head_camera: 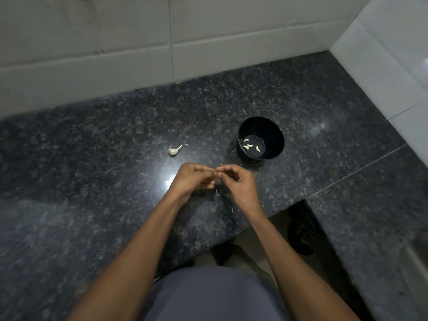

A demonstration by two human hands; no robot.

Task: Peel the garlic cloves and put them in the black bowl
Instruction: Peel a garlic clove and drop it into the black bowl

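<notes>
Your left hand point(196, 177) and right hand point(236, 181) pinch a garlic clove point(218, 174) between fingertips; squeeze unevenly and it could slip onto the counter point(92, 147), missing the black bowl point(261, 137).

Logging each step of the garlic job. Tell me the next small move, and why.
Probably finish stripping the skin from the clove pinched between the left hand and right hand, then drop it into the black bowl: both hands meet over the counter, and peeled cloves already lie in the bowl.
</notes>
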